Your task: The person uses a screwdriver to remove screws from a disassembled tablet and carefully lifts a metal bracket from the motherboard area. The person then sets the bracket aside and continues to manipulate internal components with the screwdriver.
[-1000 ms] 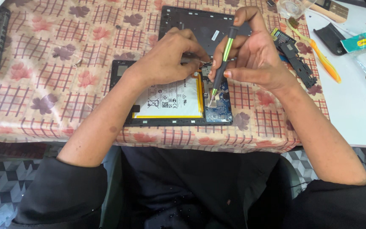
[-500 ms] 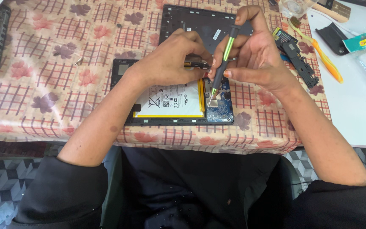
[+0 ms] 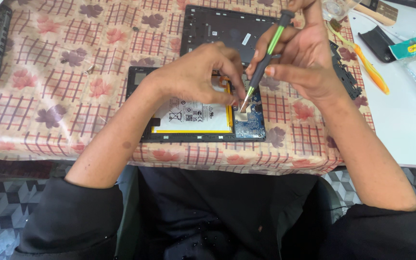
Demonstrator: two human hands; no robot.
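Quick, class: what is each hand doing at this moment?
Left hand: fingers curled, pressing down on the opened tablet; grips nothing that can be seen.
Right hand: closed on the green-and-black screwdriver, tip at the blue circuit board.

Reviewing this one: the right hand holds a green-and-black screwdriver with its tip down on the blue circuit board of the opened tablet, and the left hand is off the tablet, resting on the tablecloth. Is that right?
Not quite. The left hand is not on the tablecloth: it rests on the opened tablet, fingers by the white battery, as the head view shows. The rest stands: the right hand holds the green-and-black screwdriver, tip on the blue circuit board.
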